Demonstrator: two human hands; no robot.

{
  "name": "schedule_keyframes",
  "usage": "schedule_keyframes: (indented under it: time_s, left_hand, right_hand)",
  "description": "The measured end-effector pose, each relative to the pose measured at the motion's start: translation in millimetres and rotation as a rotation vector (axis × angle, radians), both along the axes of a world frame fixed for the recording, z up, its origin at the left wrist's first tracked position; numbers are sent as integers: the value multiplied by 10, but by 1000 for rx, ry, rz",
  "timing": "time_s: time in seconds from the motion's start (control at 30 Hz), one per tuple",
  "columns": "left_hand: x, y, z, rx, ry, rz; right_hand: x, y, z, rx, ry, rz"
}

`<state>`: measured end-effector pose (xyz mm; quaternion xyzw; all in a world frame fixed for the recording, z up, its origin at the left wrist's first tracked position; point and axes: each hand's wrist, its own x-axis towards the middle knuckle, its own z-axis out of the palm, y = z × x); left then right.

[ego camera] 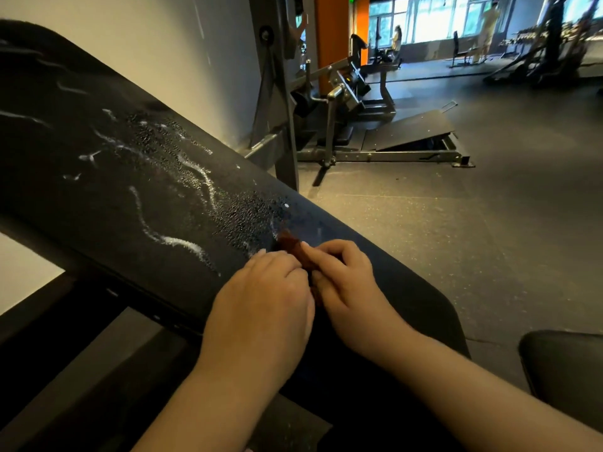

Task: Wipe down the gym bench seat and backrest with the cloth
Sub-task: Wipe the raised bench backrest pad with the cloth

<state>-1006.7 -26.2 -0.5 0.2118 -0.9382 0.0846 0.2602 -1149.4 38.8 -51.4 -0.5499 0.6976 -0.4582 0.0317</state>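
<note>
Bunching a small brown cloth between them, the left hand and right hand curl their fingers round it at the lower end of the backrest. Wiping looks barely begun: white streaks lie higher up, untouched. The next move likely calls for long strokes up the backrest, where room is open, minding both long edges. The seat, probably, lies apart.

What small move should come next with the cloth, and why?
Probably sweep the cloth up the backrest: left hand and right hand grip it bunched at the droplets' lower edge, and white streaks lie unwiped above.
</note>
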Motion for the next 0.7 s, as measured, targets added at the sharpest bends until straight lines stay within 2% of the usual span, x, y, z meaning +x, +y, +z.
schedule_keyframes:
  time_s: [0.07,0.27,0.37,0.43,0.53,0.7]
  left_hand:
    - [16,24,-34,-18,8,9]
    - [20,50,-39,-16,1,40]
    - [20,54,-46,11,-1,18]
    - [8,25,-61,21,0,2]
    - [-13,-13,-71,-15,-49,-32]
    - [-53,-52,-88,-33,-143,-8]
  right_hand:
    - [-226,-56,-37,32,42,15]
    - [-437,-545,26,99,-88,-300]
    - [-211,-388,31,41,-93,-234]
    - [-28,-185,-19,-41,33,-130]
    - [-121,-122,-45,-20,131,-28]
    - [-586,-658,97,121,-125,-303]
